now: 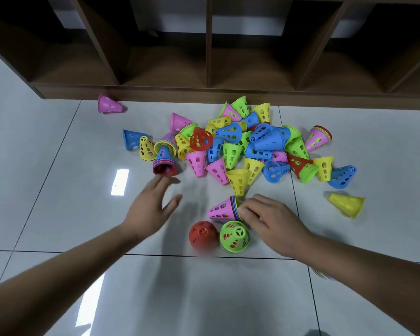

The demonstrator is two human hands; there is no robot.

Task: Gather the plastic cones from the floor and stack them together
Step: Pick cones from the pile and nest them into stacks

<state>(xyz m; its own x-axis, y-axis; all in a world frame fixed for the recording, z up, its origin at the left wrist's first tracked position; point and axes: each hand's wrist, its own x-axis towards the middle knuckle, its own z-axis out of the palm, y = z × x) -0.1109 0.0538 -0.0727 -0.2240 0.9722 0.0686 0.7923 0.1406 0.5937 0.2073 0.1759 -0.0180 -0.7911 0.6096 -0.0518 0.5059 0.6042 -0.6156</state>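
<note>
Little looks done; a few short stacks exist, the pink stack (222, 209) lying on its side on the floor (46, 154) and a blue stack (164, 163) at the left edge of the pile (240, 146); most cones lie loose in that pile, with strays such as a yellow cone (347, 203) well apart; the right hand (269, 217) curls its fingers on the pink stack's wide rim, holding it; the left hand (153, 204) reaches toward the blue stack, fingers spread wide, empty.

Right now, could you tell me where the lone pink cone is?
In the head view, the lone pink cone lies upper left, beside the wooden shelf base, left of the pile.
</note>
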